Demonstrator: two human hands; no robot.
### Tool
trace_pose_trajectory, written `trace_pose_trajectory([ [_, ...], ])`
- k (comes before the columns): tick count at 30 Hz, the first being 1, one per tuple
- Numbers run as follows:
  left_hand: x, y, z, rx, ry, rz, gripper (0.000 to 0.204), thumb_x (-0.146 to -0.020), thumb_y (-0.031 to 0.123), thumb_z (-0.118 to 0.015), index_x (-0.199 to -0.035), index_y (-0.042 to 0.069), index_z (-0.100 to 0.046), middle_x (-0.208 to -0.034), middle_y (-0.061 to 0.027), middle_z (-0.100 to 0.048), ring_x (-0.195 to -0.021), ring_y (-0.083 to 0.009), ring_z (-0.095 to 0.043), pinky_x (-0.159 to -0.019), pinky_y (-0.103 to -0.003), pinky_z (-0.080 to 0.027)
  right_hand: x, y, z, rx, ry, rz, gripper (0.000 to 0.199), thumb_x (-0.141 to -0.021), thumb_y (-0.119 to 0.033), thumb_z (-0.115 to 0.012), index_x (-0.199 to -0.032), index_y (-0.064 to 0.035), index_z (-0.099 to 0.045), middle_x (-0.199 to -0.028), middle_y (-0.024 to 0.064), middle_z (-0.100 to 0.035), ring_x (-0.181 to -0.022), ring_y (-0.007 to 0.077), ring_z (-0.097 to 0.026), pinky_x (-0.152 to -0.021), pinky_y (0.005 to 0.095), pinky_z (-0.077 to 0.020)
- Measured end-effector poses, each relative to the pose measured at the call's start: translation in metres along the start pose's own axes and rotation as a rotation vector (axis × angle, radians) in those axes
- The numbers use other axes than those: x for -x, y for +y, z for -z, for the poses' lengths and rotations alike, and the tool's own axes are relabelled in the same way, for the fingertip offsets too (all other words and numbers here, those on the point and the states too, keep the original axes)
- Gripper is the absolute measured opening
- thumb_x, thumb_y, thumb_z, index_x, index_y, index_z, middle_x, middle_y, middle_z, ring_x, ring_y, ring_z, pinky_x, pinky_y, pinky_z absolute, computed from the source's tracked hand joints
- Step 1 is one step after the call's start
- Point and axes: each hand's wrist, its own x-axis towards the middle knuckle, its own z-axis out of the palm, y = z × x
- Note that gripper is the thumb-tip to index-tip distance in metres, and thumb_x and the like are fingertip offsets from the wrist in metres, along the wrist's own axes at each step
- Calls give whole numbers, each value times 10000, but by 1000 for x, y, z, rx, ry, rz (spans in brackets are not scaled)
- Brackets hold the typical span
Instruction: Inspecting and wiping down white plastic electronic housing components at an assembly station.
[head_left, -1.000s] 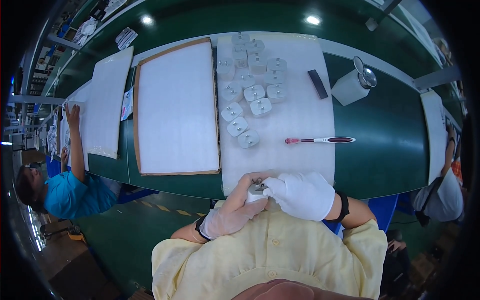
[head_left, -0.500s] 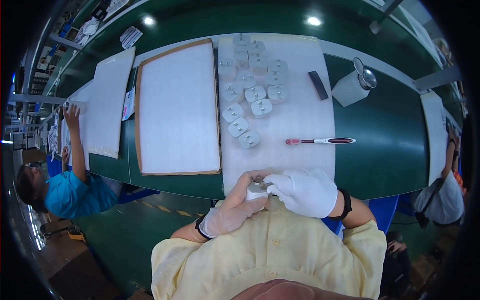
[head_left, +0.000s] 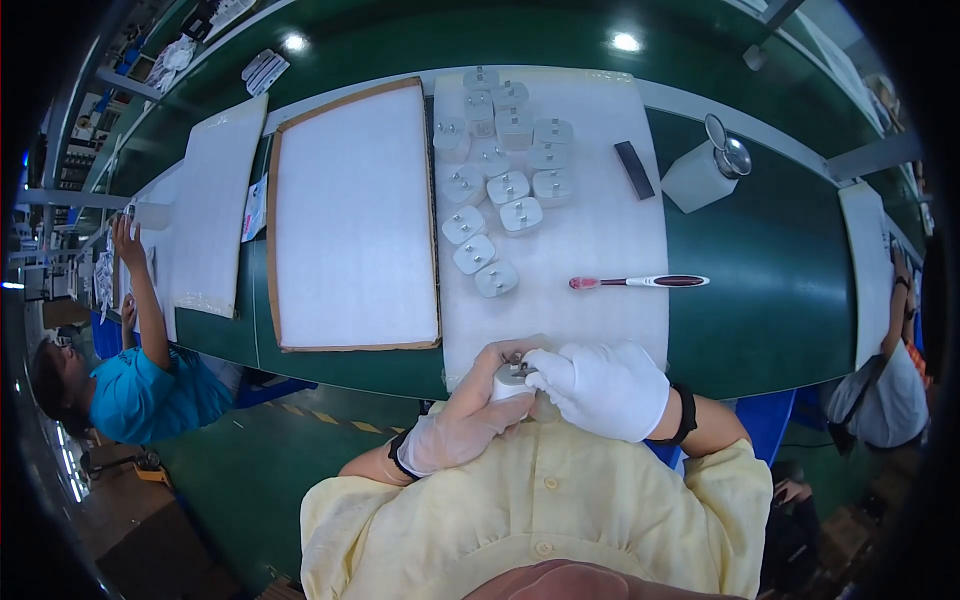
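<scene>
A white power adapter (head_left: 511, 384) with metal prongs is held close to my body at the near table edge. My left hand (head_left: 460, 425), in a thin translucent glove, is wrapped around it, prongs facing up. White cloth covers my right hand (head_left: 607, 390), whose fingertips are pinched together at the prong end; whatever they grip is hidden. Beyond my hands, several similar adapters (head_left: 521, 215) stand in a loose group on a white foam sheet (head_left: 600, 240), most with prongs up. A toothbrush (head_left: 640, 282) with a white and dark red handle lies to their right.
To the left lies a white panel with a brown cardboard rim (head_left: 355, 220). A dark bar (head_left: 634, 170) rests on the foam sheet's right side. Farther right stands a whitish bottle with a metal top (head_left: 705, 175). Co-workers sit left (head_left: 150, 385) and right (head_left: 885, 400).
My right fingertips have shifted slightly at the adapter's prong end, while my left hand keeps its hold. The left co-worker's raised hand has moved a little.
</scene>
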Motion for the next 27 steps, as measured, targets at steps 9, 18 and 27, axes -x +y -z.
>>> trace_pose_trajectory([
  [9,2,-2,2,6,-17,-6,499,-938,40,-516,-1398,76,-329,-1032,-19,-511,-760,-56,-478,-650,-213,-423,0,-6,0,85,19,12,215,-802,-198,-644,-961,-91,-546,-625,68,-560,-540,243,-608,-437,377,-476],
  [18,1,-5,1,-70,-42,-70,487,-927,23,-524,-1380,49,-346,-1114,-39,-481,-865,-74,-467,-775,-226,-418,4,1,-3,24,18,51,189,-808,-187,-635,-964,-112,-559,-635,65,-559,-554,243,-610,-452,377,-479],
  [27,-1,-3,2,32,-52,6,483,-939,50,-509,-1388,59,-330,-1064,-43,-518,-827,-75,-497,-708,-227,-445,4,8,-7,-124,101,-9,140,-840,-207,-652,-973,-188,-613,-704,34,-588,-577,246,-608,-488,373,-468],
])
